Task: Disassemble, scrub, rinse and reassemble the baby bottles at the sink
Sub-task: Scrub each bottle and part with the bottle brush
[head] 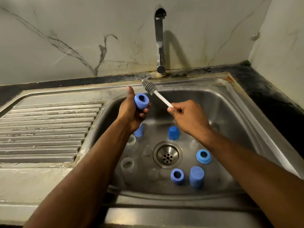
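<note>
No writing was legible. The left hand [131,111] grasped a blue ring [141,100]; right hand [187,116] fingers [172,111] pinched the brush [155,92] handle.

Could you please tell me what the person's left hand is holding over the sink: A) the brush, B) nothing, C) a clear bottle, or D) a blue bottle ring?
D: the left hand grips a blue bottle ring, while the right hand holds the brush by its white handle.

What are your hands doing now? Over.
Left hand grips blue ring. Right hand holds brush, off the ring. Nothing between.
</note>
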